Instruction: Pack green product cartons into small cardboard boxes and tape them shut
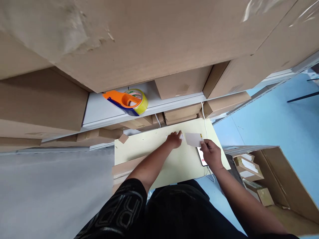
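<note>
My right hand (211,154) is closed, pinching a white paper slip (193,139) by its right edge, where a small yellow mark shows. The slip is held above the pale yellow table (171,166). To its left, my left hand (174,140) rests low over the tabletop, index finger stretched out and the other fingers partly curled. A bit of white paper (182,136) shows beside that fingertip; most of it is hidden by the hand. Partly under my right hand lies a phone (202,157) with a lit screen.
An orange and blue tape dispenser (122,99) with yellow tape sits on the white shelf (104,111). Cardboard boxes (149,39) overhang it. A flat carton (127,169) and a cardboard scrap (123,138) lie table-left. At right, an open carton (276,172) holds several small boxes. White cables cross the table.
</note>
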`<action>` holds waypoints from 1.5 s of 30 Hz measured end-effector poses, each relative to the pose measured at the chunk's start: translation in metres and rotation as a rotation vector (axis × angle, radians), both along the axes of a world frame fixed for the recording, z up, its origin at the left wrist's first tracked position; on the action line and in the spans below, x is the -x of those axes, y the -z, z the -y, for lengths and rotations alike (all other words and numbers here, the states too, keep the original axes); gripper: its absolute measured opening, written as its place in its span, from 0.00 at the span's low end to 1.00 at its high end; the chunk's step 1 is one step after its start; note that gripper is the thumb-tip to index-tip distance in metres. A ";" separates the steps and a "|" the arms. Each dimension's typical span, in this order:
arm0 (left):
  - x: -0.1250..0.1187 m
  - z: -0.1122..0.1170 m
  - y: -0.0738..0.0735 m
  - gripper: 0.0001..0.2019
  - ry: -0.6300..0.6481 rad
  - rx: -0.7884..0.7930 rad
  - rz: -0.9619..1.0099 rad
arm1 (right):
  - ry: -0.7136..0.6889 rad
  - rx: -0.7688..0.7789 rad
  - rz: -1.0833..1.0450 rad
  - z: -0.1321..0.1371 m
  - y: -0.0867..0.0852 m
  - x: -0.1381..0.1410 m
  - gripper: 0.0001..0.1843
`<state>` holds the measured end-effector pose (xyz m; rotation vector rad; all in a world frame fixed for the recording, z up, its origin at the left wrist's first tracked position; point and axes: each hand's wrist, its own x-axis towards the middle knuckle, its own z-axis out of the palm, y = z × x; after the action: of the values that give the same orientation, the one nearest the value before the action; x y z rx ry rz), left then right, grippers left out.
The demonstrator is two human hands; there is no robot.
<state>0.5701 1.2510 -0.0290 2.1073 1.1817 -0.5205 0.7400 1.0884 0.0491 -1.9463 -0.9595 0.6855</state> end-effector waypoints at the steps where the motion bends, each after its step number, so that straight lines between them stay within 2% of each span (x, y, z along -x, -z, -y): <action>1: 0.003 0.000 -0.007 0.32 -0.047 0.027 0.046 | -0.010 -0.021 -0.031 0.002 -0.005 0.001 0.20; 3: 0.013 0.003 -0.023 0.28 -0.191 0.132 0.198 | -0.017 -0.063 -0.068 0.003 -0.015 0.005 0.18; 6: 0.034 0.013 -0.052 0.34 -0.560 0.484 0.519 | -0.050 -0.120 -0.153 -0.002 -0.030 0.013 0.15; 8: 0.049 0.023 -0.073 0.37 -0.739 0.656 0.732 | -0.069 -0.149 -0.323 -0.009 -0.040 0.019 0.15; 9: 0.057 0.030 -0.084 0.36 -0.785 0.677 0.831 | -0.076 -0.158 -0.426 -0.013 -0.045 0.022 0.15; 11: 0.072 0.043 -0.103 0.33 -0.827 0.615 0.973 | -0.086 -0.169 -0.610 -0.020 -0.053 0.027 0.15; 13: 0.086 0.058 -0.119 0.28 -0.850 0.498 1.023 | -0.107 -0.168 -0.731 -0.027 -0.059 0.032 0.15; 17: 0.107 0.091 -0.140 0.22 -0.944 0.299 1.082 | -0.159 -0.123 -0.897 -0.035 -0.064 0.048 0.15; 20: 0.118 0.117 -0.150 0.22 -1.071 0.235 1.145 | -0.231 -0.110 -1.048 -0.036 -0.068 0.075 0.17; 24: 0.133 0.149 -0.163 0.22 -1.219 0.163 1.197 | -0.331 -0.081 -1.237 -0.028 -0.079 0.127 0.21; 29: 0.165 0.180 -0.191 0.19 -1.191 0.117 1.247 | -0.376 -0.025 -1.202 -0.022 -0.102 0.177 0.30; 33: 0.202 0.193 -0.213 0.16 -1.190 0.005 1.319 | -0.392 0.017 -1.170 -0.022 -0.122 0.194 0.31; 37: 0.234 0.202 -0.226 0.14 -1.188 -0.060 1.362 | -0.371 0.030 -1.141 -0.013 -0.137 0.212 0.33; 40: 0.250 0.211 -0.232 0.13 -1.113 -0.032 1.332 | -0.355 -0.013 -1.083 0.000 -0.145 0.233 0.32; 45: 0.271 0.229 -0.240 0.11 -0.907 -0.031 1.306 | -0.361 -0.120 -1.028 0.024 -0.162 0.273 0.31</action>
<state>0.2992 1.0217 0.2108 1.1796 1.0682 1.1125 0.4670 1.0645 0.2106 -1.0431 -0.6420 1.5739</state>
